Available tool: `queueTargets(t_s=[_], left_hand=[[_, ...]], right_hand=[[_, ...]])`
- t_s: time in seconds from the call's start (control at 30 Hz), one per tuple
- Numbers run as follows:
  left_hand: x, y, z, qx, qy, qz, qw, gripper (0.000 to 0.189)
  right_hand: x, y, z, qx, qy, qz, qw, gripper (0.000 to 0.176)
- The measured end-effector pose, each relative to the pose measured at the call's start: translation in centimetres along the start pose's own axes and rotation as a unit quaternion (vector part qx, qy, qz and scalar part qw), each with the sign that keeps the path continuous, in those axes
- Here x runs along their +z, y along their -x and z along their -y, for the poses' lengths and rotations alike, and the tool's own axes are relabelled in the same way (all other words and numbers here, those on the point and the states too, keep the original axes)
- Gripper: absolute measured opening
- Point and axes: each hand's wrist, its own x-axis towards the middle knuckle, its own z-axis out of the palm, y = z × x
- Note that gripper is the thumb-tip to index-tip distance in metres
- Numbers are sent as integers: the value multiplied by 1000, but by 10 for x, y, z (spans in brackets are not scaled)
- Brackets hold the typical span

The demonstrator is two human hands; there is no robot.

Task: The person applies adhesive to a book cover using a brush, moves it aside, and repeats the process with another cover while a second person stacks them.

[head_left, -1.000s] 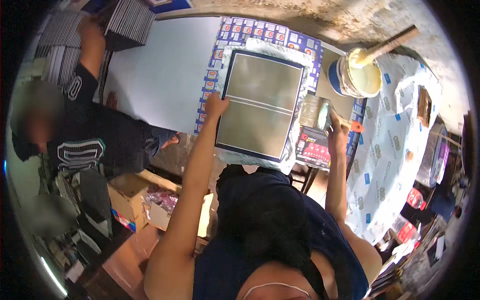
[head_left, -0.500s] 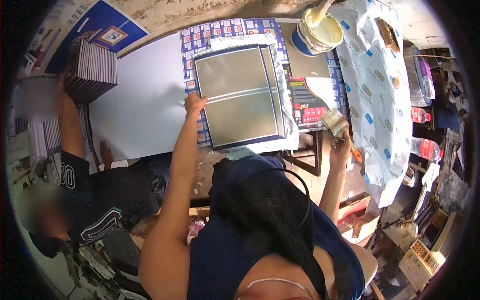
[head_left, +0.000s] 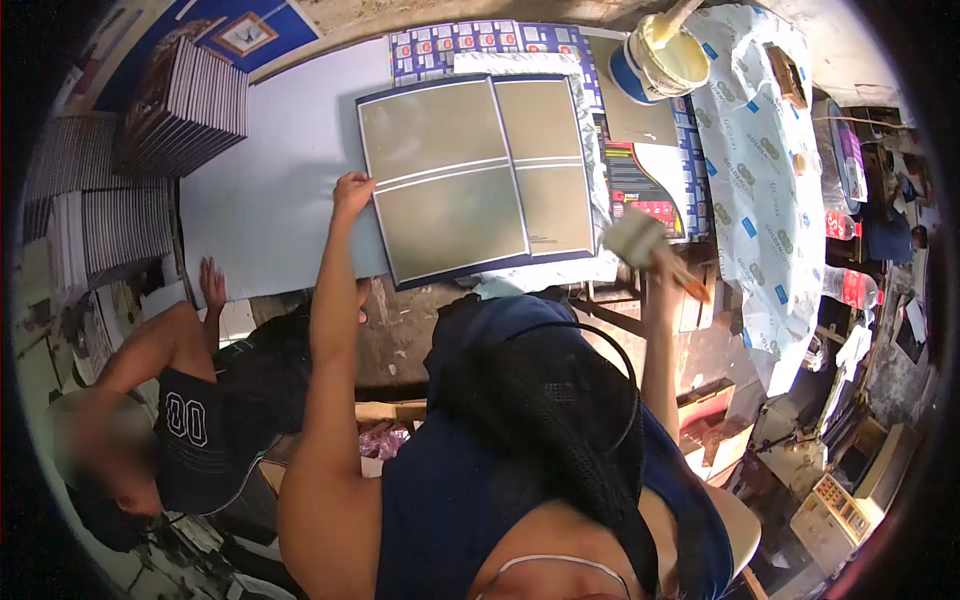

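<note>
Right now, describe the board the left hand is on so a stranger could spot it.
Find the large pale blue sheet spread in front of the person. At its right end lie two grey boards with dark blue borders. The left board is it: the left hand touches its left edge, and it overlaps the right board.

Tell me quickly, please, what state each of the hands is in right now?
Left hand: on the left edge of the top grey sheet; gripping or only pressing cannot be told.
Right hand: closed around the wide brush.
</note>
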Motion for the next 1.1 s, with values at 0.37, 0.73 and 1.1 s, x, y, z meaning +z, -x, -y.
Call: queueTargets(t_s=[0.37,0.73,1.1], left_hand=[[40,3,-19,-40,-113,-41,992,37],[13,4,-3,-55,-89,-30,994,43],[-131,-10,106,-116,-250,-208,938,49]], right_hand=[[201,29,-131,-169,204,244,933,14],[15,-20,-118,-199,240,43,949,18],[-108,-3,84,-48,-176,-28,983,30]])
